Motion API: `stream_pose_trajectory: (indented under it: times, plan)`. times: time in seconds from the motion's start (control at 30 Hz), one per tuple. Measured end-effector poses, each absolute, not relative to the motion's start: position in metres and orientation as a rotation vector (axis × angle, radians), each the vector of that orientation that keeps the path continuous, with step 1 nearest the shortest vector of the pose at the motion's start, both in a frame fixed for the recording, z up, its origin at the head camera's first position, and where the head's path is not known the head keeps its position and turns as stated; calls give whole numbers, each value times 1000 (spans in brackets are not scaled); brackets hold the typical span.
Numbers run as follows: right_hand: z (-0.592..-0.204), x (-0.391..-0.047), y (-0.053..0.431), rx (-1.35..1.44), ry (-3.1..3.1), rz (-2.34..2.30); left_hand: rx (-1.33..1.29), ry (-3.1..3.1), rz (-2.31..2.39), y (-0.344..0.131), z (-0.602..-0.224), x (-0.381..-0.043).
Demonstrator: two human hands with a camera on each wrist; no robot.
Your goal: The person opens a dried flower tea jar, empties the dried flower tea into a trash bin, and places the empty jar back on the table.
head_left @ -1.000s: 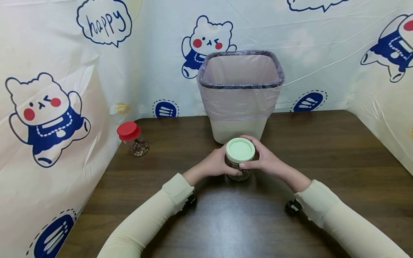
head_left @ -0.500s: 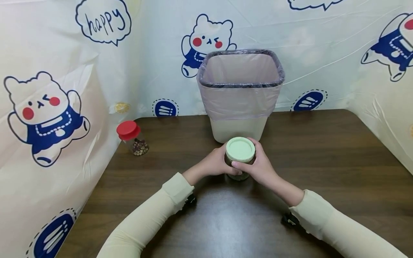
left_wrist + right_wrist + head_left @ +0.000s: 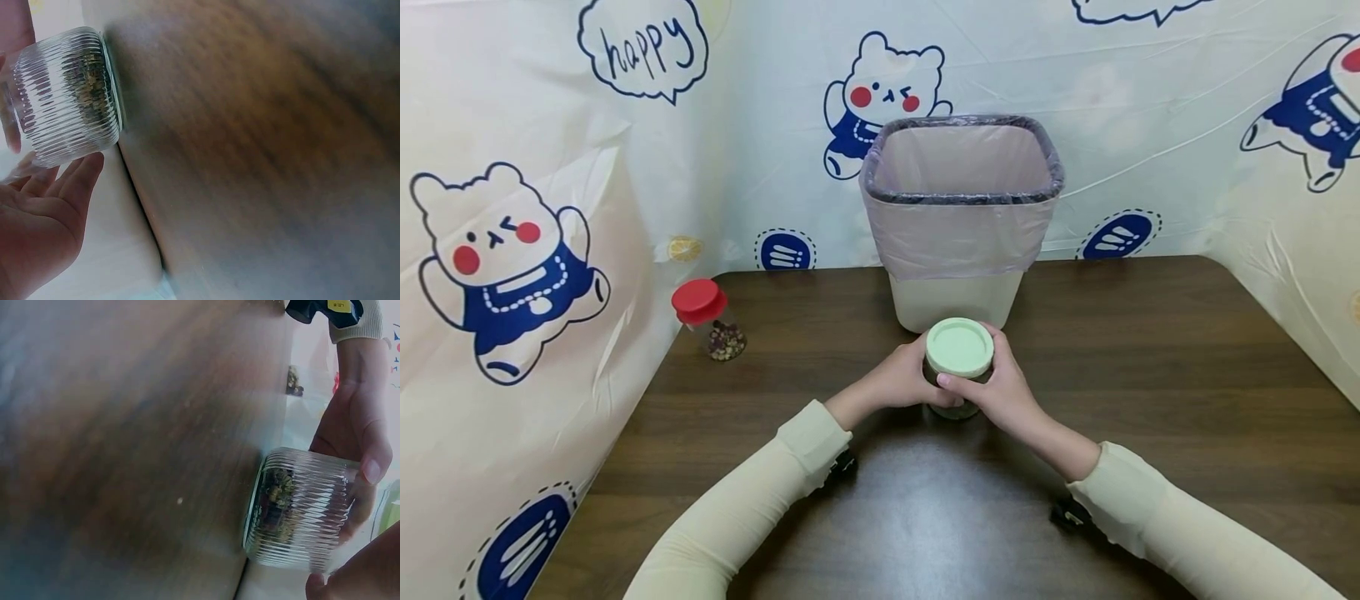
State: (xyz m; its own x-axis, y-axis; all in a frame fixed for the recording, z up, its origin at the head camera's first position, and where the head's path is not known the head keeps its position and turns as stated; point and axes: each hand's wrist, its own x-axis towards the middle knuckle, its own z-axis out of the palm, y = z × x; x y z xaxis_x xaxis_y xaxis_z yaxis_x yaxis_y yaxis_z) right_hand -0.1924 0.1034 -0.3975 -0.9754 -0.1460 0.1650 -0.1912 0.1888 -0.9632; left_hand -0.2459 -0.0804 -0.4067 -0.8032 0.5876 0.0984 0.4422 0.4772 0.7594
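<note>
the jar [image 3: 303, 509] stands upright on the surface [image 3: 1165, 358], near the middle, just in front of the bin [image 3: 951, 304]. it is clear glass with fine ribs round its side, and a heap of dark and yellowish bits [image 3: 280, 497] lies in its lower part. a pale green lid [image 3: 958, 347] sits level on top.

both hands have the jar between them. the left hand [image 3: 898, 379] grasps its body from the left, thumb across the near side and fingers round the far side. the right hand [image 3: 1013, 392] is curled round its upper part from the right, its thumb lying just under the lid's near rim, above the left thumb. whether the right fingers press on lid or glass along the far side, i cannot tell; they are mostly hidden in the head view.

the bin is pale, lined with a thin lilac bag [image 3: 958, 237] folded over its rim and hanging partway down the outside. well apart, near the far left corner of the surface, stands a red-lidded jar [image 3: 709, 318], also with bits at the bottom. behind everything hangs a pale cloth [image 3: 1120, 100] printed with bears in blue, and one speech bubble reads "happy". both arms wear cream sleeves [image 3: 745, 504], with a black device [image 3: 842, 467] under each cuff.
</note>
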Motion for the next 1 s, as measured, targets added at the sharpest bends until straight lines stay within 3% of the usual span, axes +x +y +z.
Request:
stream_pose_trajectory:
  times: [1.0]
  plan:
    - [-387, -196, 113, 469, -2302, 2035, 889, 2572, 1203, -77, -406, -245]
